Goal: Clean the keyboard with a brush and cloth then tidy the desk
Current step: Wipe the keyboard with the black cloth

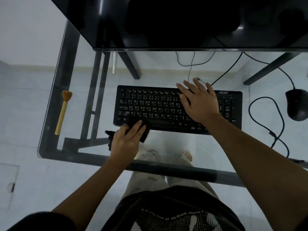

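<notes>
Lying across the middle of the glass desk (pixel 43 154), a black keyboard (pixel 155 107) is marked "acer" (pixel 223 92) at its far right corner, and its keys are printed with Latin letters beside a second script too small to be read. The right hand (pixel 200 104) is laid flat on the right part of the keyboard, its fingers straight, spread and grasping nothing. The left hand (pixel 126 140) is pressed onto a dark cloth (pixel 144 133) at the keyboard's near left edge, beside the space bar; its fingers are held fairly straight on top of the cloth. A brush (pixel 62 112) with a pale wooden handle is left lying on the desk's left side, well apart from both hands. A black mouse (pixel 297 105) is placed at the right, its cable (pixel 281 120) looped nearby. On the person's dark shirt (pixel 175 214), white words including "better world for all" can be made out.
</notes>
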